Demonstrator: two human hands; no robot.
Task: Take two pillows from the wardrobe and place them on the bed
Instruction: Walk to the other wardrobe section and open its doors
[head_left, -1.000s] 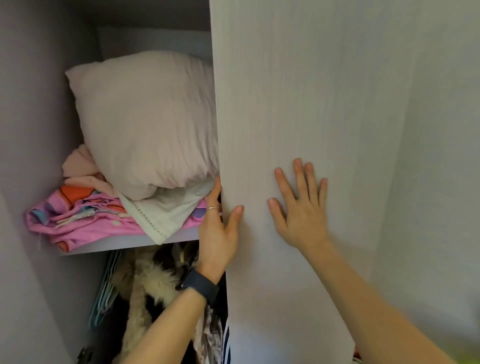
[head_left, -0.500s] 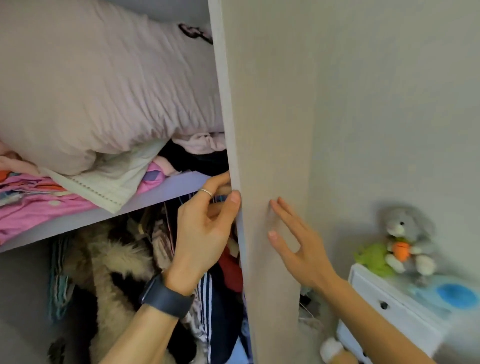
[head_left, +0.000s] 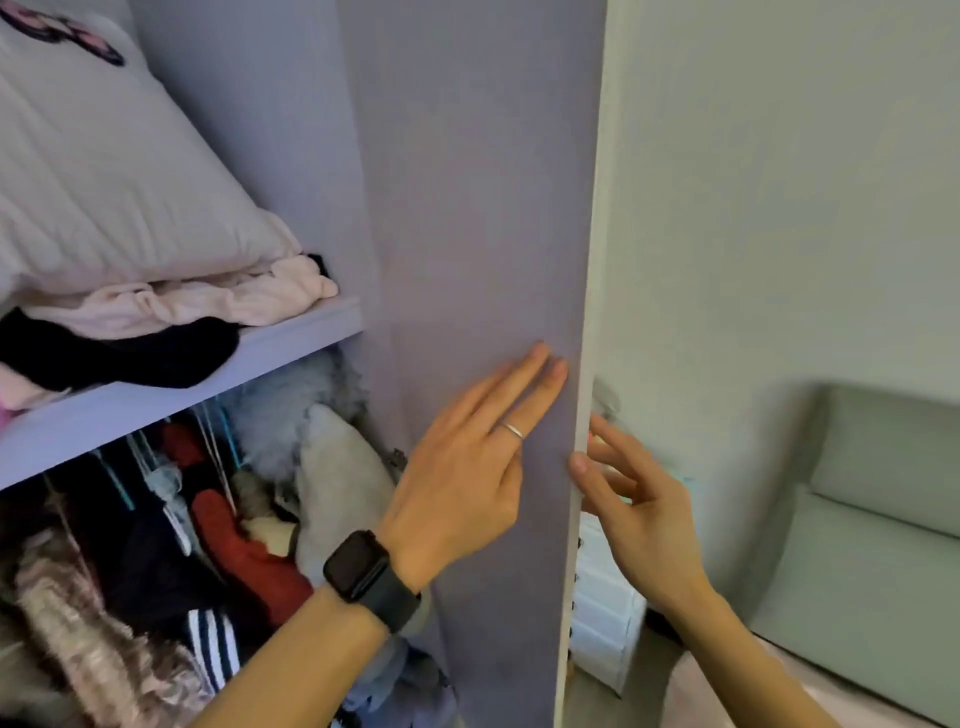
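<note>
A large pale pink pillow (head_left: 104, 176) with a dark print at its top lies on the wardrobe shelf (head_left: 291, 338), on top of folded pink and black clothes. The wardrobe door (head_left: 483, 234) stands swung wide, seen from its inner side. My left hand (head_left: 467, 467), with a ring and a dark watch on the wrist, lies flat with fingers extended against the door's inner face. My right hand (head_left: 634, 514) is at the door's outer edge, thumb touching the edge and fingers spread behind it. Neither hand holds a pillow.
Below the shelf hang several garments (head_left: 171, 545), red, dark striped and furry. Right of the door are a pale wall (head_left: 779, 182), a white drawer unit (head_left: 602, 608) low down and a grey-green padded headboard (head_left: 872, 493) with the bed edge beneath it.
The door has swung further open to the right. My left hand moved from gripping its edge to lying flat on its inner face; my right hand shifted to the outer edge. The view turned right.
</note>
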